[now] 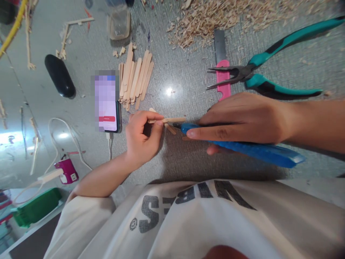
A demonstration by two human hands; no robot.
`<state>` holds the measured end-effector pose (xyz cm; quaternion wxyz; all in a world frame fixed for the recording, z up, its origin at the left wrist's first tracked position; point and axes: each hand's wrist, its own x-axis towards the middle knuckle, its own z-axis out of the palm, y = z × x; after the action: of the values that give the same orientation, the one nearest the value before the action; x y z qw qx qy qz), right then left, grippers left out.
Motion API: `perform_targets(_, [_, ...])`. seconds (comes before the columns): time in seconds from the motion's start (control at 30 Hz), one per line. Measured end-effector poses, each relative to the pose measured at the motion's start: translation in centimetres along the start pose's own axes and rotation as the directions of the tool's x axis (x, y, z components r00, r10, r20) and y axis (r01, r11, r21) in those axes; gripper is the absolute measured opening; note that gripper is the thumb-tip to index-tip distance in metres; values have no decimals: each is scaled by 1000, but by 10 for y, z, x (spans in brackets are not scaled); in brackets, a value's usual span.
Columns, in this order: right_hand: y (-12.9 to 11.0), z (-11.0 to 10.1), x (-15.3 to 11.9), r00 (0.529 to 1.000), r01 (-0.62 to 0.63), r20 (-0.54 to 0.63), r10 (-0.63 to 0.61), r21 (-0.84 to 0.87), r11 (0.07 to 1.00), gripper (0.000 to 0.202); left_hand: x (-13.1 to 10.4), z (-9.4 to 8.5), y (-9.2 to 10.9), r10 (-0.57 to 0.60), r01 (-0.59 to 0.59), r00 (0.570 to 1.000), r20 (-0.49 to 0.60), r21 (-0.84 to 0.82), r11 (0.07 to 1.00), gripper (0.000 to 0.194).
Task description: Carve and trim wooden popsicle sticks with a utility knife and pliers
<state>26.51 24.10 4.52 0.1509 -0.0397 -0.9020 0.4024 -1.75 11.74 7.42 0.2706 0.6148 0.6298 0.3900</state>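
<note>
Between the thumb and fingers of my left hand (144,135) is a wooden craft stick (175,119), pinched near its left part. More stick pieces (170,128) lie just under and beside it. My right hand (242,120) is closed around a blue utility knife (256,151), one finger stretched along its front end. The narrow dark tip of the knife (176,125) meets or nearly meets the stick; exact contact is too small to tell. Part of another stick (185,138) shows beneath the right hand. Beyond my left hand lies a pile of craft sticks (136,79).
Teal-handled long-nose pliers (242,73) rest across a pink-handled blade (223,77). Wood shavings (215,16) cover the far right. A phone (106,104) on a cable, a black case (59,75), a clear container (119,25) and a magenta charger (66,171) are at left.
</note>
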Motion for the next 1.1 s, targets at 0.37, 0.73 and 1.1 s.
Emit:
perform_targets(0.37, [-6, 6, -1, 999, -27, 42, 34, -162, 986, 54, -1, -1, -2, 26, -26, 1000, -3, -31, 999, 8])
perform_targets(0.73, [-14, -8, -9, 999, -17, 36, 23, -179, 984, 49, 1, 3, 0, 168, -164, 985, -45, 83, 983, 5])
perform_targets(1.1, [-27, -13, -6, 997, -55, 40, 60, -101, 993, 50, -1, 9, -3, 325, -318, 938, -121, 69, 945, 17])
